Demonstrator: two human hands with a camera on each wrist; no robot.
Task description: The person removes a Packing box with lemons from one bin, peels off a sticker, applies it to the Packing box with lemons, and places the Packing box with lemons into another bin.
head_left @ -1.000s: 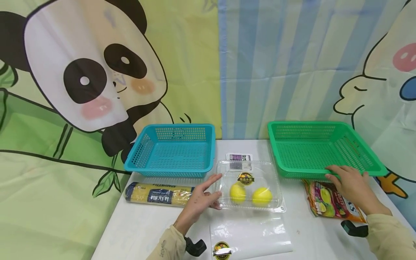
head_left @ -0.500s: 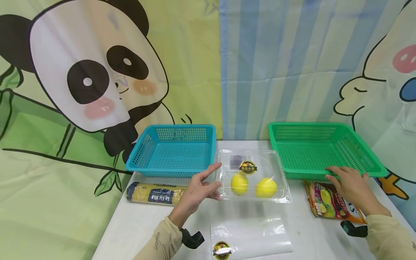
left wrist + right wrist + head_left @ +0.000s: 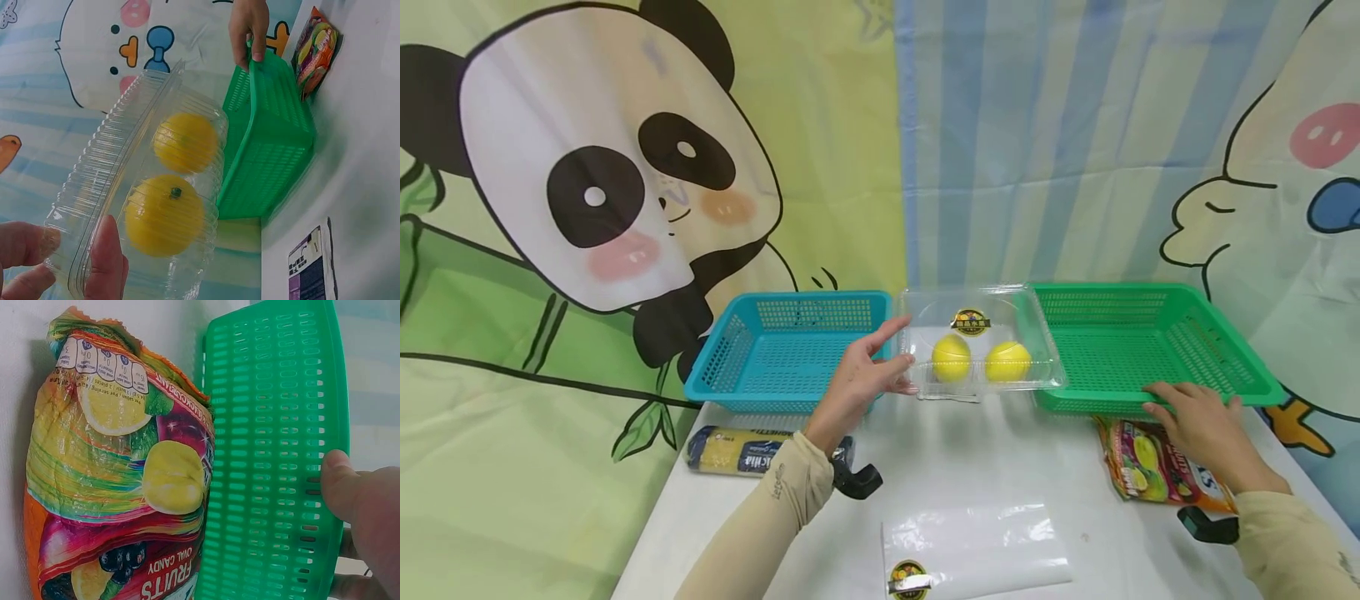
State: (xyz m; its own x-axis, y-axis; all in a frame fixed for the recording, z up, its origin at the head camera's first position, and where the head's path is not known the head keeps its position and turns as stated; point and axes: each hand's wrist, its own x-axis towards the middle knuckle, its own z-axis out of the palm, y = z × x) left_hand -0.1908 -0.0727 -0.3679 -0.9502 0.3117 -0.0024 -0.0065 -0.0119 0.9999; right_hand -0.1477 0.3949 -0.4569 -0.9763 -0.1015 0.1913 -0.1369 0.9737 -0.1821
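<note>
My left hand (image 3: pixel 861 375) pinches the left end of a clear plastic clamshell box (image 3: pixel 977 346) and holds it in the air between the two baskets. Two yellow lemons (image 3: pixel 952 358) lie inside it; the left wrist view shows the lemons (image 3: pixel 165 215) through the ribbed clear box (image 3: pixel 100 187), my thumb (image 3: pixel 106 262) against its edge. My right hand (image 3: pixel 1198 417) grips the front rim of the green basket (image 3: pixel 1150 342), thumb (image 3: pixel 340 484) on the green basket's (image 3: pixel 275 425) outer wall. A fruit candy bag (image 3: pixel 1157 467) lies just under that hand.
A blue basket (image 3: pixel 797 350) stands at the back left. A pasta packet (image 3: pixel 741 450) lies in front of it. A clear bag with a sticker (image 3: pixel 973 550) lies near the table's front edge. A small printed label (image 3: pixel 309 262) lies on the white table (image 3: pixel 970 450).
My left hand has lifted the clamshell box off the table and carried it up and back, level with the basket rims. The right hand has stayed on the green basket.
</note>
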